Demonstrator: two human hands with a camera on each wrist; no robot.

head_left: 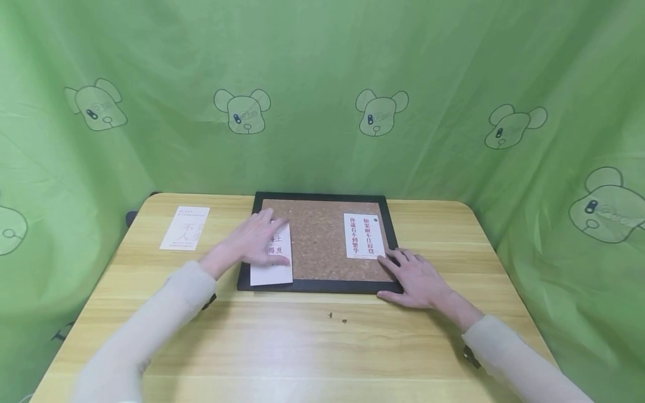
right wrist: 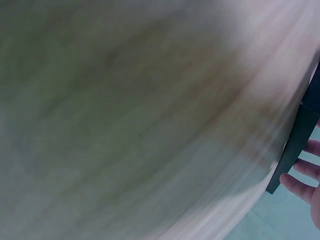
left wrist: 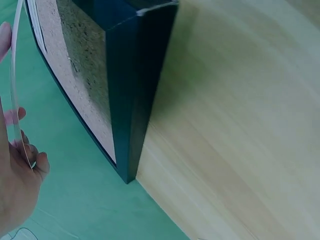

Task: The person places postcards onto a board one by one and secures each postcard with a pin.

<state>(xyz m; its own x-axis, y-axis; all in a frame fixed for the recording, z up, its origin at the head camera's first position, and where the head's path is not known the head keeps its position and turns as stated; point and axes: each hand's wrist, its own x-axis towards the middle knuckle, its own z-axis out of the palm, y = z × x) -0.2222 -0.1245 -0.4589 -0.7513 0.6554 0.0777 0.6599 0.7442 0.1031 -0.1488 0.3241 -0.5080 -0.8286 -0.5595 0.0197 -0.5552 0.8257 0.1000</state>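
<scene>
A corkboard (head_left: 317, 246) with a black frame lies on the wooden table. Over its left side my left hand (head_left: 254, 240) holds a white card (head_left: 271, 274) printed with Chinese characters, the thumb along the near part. The left wrist view shows that card (left wrist: 14, 85) edge-on, raised off the cork between the fingers. My right hand (head_left: 415, 280) rests on the board's lower right corner with its fingers spread, touching the frame (right wrist: 292, 150). Beside those fingers, a white card with red characters (head_left: 363, 238) lies on the cork, a dark green pushpin (head_left: 375, 220) at its top right.
Another white card (head_left: 183, 238) with faint red print lies on the table left of the board. Two small dark pushpins, one upright-looking pin (head_left: 330, 315) and one pin on its side (head_left: 345, 321), are in front of the board. A green curtain (head_left: 312, 157) hangs behind the table.
</scene>
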